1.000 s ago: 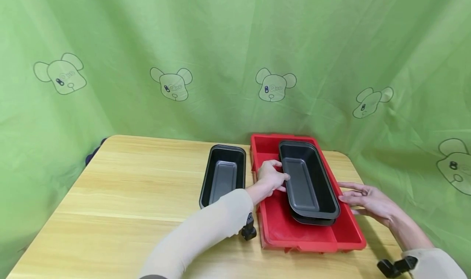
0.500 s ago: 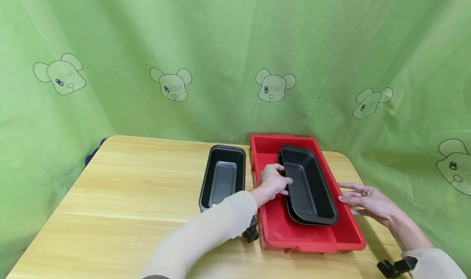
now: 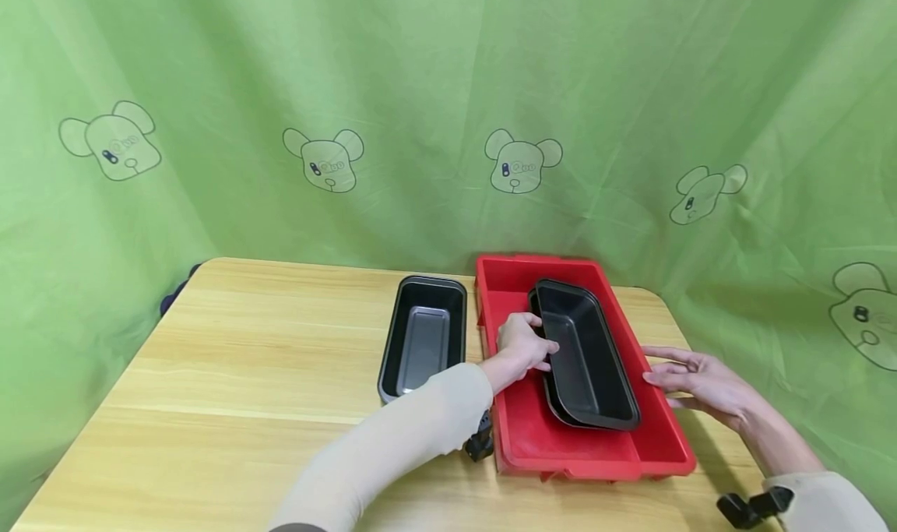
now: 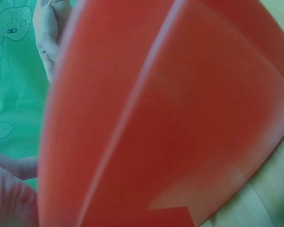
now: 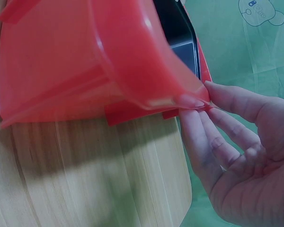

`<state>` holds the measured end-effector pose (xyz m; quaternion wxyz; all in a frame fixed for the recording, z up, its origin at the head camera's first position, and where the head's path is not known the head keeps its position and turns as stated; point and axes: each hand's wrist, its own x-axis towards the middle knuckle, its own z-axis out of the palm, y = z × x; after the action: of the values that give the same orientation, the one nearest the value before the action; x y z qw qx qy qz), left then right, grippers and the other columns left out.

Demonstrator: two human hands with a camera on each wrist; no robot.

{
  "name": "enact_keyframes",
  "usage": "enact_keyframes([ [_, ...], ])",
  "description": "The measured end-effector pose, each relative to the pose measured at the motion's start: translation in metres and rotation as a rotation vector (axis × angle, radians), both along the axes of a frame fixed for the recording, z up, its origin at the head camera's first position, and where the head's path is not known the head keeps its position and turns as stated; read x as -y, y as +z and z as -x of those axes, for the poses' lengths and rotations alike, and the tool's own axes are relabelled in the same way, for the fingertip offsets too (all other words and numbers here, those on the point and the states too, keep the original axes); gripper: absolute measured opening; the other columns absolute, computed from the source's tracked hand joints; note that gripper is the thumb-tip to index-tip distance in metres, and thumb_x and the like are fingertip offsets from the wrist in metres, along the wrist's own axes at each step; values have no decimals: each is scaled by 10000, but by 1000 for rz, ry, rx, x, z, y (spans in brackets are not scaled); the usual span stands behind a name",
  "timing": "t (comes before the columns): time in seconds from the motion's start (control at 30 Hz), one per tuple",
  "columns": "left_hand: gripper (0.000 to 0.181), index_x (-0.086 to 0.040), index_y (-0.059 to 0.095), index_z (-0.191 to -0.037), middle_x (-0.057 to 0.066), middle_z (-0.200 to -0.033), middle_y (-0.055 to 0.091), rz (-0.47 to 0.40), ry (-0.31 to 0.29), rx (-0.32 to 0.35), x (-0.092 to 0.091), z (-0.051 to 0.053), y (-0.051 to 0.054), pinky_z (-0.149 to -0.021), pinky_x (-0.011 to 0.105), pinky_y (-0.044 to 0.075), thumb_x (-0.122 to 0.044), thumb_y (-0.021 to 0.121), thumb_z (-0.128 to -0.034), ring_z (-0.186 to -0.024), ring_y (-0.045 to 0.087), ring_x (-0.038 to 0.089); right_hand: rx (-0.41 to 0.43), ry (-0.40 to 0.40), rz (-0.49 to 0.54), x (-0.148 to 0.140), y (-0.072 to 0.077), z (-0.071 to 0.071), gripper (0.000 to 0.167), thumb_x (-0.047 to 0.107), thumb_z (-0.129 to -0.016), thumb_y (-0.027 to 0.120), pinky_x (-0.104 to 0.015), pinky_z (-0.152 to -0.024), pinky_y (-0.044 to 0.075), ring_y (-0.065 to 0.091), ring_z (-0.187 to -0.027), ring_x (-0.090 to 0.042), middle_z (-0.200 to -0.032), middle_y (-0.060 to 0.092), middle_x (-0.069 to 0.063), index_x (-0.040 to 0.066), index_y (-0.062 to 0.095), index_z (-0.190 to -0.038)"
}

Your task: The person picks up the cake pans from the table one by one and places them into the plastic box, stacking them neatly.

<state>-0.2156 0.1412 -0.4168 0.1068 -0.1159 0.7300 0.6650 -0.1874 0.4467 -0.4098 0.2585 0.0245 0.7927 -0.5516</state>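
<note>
In the head view, my left hand [image 3: 522, 349] holds the left long rim of a dark loaf pan [image 3: 585, 361] in the red tray [image 3: 518, 438]. This pan lies slantwise and looks tilted over another dark pan, of which only the left and near edges show. On the tray's right side, my right hand [image 3: 701, 384] pinches the rim between thumb and fingers, as the right wrist view shows at the tray corner [image 5: 132, 61]. Red tray wall [image 4: 180, 118] fills most of the left wrist view; the left hand's grip is hidden there.
A further dark loaf pan [image 3: 425, 341] stands on the wooden table [image 3: 245, 361] just left of the tray, partly behind the left sleeve [image 3: 420, 415]. A green curtain [image 3: 420, 228] with bear-face outlines hangs behind the table.
The upper loaf pan has shifted slightly toward me and down in the tray, tilting. My left hand has moved a little right with it. The right hand and tray have stayed put.
</note>
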Motion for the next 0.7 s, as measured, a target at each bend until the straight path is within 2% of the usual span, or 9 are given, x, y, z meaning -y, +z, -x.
enact_keyframes([
  [0.17, 475, -52, 721, -1205, 245, -1126, 700, 29, 8, 16, 0, 1, -1, -531, 374, 656, 95, 864, -777, -637, 773, 375, -2, -4, -27, -1, -1, 0, 361, 187, -1045, 647, -313, -824, 672, 764, -975, -86, -1063, 790, 129, 520, 667, -1185],
  [0.3, 521, -28, 702, -1260, 231, -1137, 689, 36, -8, 10, 3, -2, 1, -598, 419, 672, 92, 863, -779, -636, 771, 366, 0, -13, -43, -1, -2, 1, 342, 204, -1044, 651, -320, -838, 672, 760, -986, -86, -1069, 787, 129, 498, 665, -1219],
  [0.53, 532, -35, 691, -1290, 141, -879, 727, 21, -63, -9, 13, -9, 11, -631, 410, 686, 55, 866, -796, -758, 797, 356, -4, -13, -36, 0, -2, 1, 350, 195, -1044, 652, -318, -827, 674, 762, -984, -84, -1078, 792, 137, 491, 665, -1230],
  [0.7, 495, -44, 685, -1297, 129, -822, 756, -29, -105, -30, 23, -12, 18, -629, 375, 691, 29, 843, -834, -795, 798, 350, -9, -2, -19, 0, 0, 0, 358, 184, -1048, 643, -311, -816, 673, 766, -979, -77, -1091, 799, 148, 496, 661, -1221],
])
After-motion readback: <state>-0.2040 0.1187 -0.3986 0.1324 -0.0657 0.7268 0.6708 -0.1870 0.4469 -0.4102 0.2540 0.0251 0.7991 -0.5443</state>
